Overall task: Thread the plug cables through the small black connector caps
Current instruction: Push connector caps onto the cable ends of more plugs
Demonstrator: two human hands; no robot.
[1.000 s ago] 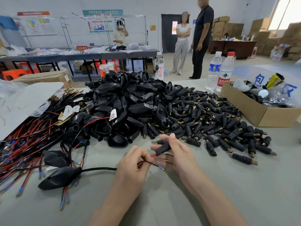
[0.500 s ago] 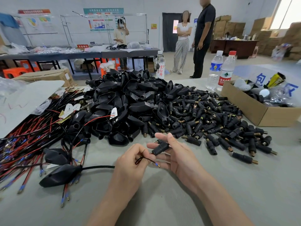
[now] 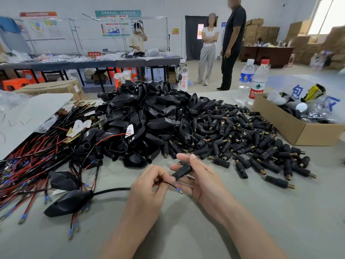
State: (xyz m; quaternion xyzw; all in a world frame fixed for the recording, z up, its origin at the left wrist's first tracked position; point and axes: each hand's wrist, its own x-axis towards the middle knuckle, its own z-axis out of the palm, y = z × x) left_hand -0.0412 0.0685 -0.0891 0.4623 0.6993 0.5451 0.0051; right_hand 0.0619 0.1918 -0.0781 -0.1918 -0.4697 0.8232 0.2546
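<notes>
My left hand [image 3: 149,186] pinches the thin end wires of a black cable [image 3: 112,190] that runs left to a black plug shell [image 3: 67,202] lying on the table. One wire tip with a blue sleeve [image 3: 178,190] sticks out to the right, just under my right hand. My right hand [image 3: 203,176] grips a small black connector cap [image 3: 182,172] between thumb and fingers, its open end close to my left fingertips. The wire tip is outside the cap.
A heap of black plug shells [image 3: 145,116] and a spread of connector caps [image 3: 252,143] fill the table's middle. Red and black wires [image 3: 28,165] lie at the left, a cardboard box [image 3: 291,126] and two water bottles [image 3: 252,81] at the right. People stand beyond.
Both hands have risen slightly and drawn together. The cap in my right hand now sits closer to my left fingertips, and the wire tip lies below it.
</notes>
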